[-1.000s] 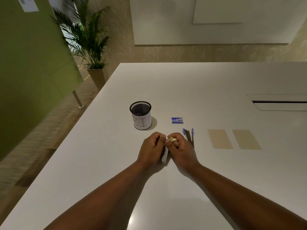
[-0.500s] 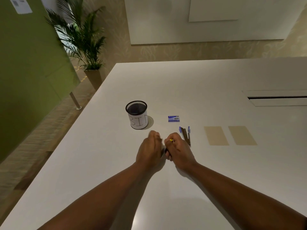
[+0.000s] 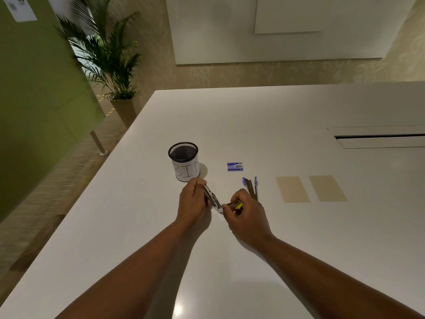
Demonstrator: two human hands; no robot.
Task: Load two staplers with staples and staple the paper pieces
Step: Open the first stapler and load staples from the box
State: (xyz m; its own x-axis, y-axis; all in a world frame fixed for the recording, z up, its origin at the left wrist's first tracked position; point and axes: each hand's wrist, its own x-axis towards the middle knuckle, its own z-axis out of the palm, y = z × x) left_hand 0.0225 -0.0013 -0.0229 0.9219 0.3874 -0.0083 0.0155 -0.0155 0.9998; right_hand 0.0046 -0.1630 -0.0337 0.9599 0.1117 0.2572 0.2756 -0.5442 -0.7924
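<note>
Looks like the loading step on the first stapler point(image 3: 212, 199). The person has it up off the desk point(image 3: 299, 249), just in front of the bin point(image 3: 184, 162). The left hand point(image 3: 192, 201) is closed around its body, metal magazine showing and pointing toward the right hand point(image 3: 247, 217). That right hand is pinched shut on a small part with a yellow tip point(image 3: 238, 205), right at the magazine's end; probably the pusher or tray, too small to be sure. No staples can be made out in the channel.

The second stapler point(image 3: 251, 188), blue ends, lies open on the desk to the right of the bin, just behind the right hand. The staple box point(image 3: 235, 166) sits right of the bin too, looks closed, contents hidden. Two tan paper pieces point(image 3: 292, 189) lie side by side further right, not yet stapled.

The bin itself is a black mesh cup with a white "BIN" label; inside is dark, can't tell if anything's in there.

Next move, at a guess: get a strip out of the box, which needs one hand freed, then drop it in the channel straight so it doesn't jam.
</note>
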